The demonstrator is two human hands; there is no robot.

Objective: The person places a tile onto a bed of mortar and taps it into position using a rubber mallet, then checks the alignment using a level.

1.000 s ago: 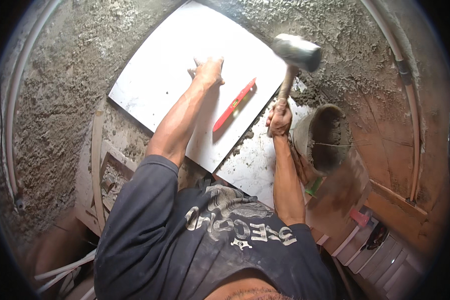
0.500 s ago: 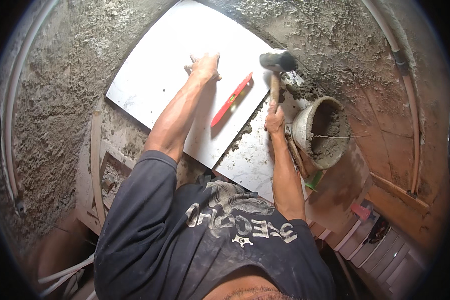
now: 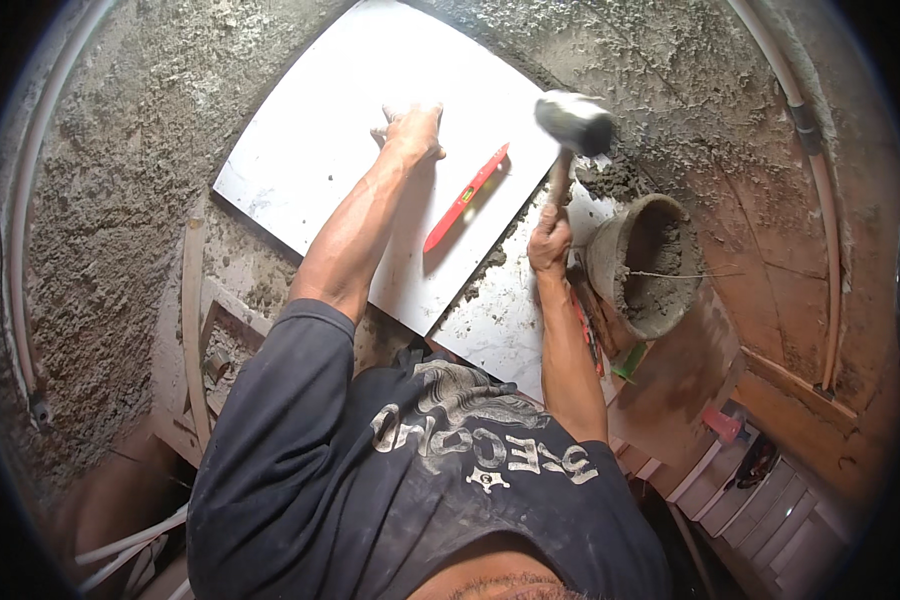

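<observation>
A large white tile [image 3: 310, 150] lies in front of me, one corner pointing toward the far wall. My left hand [image 3: 411, 134] rests on it with fingers spread, holding nothing. To the right of that hand, a red spirit level [image 3: 467, 198] lies slantwise on the tile. My right hand [image 3: 550, 243] is closed around the wooden handle of a mallet [image 3: 576, 124]. The mallet's dark head, a little blurred, is raised by the tile's right edge. Below the right hand is a second white tile surface [image 3: 495, 330] smeared with mortar.
A mortar-caked bucket [image 3: 660, 265] holding grey mortar stands tilted right of my right forearm. Crumbs of mortar [image 3: 610, 180] lie along the tile's right side. Rough plastered walls rise behind and to the left. A wooden strip [image 3: 193, 320] stands at the left; a pipe [image 3: 820, 200] runs at the right.
The mallet head has moved up and to the right, away from the tile's edge. My left hand and the spirit level stay practically where they were.
</observation>
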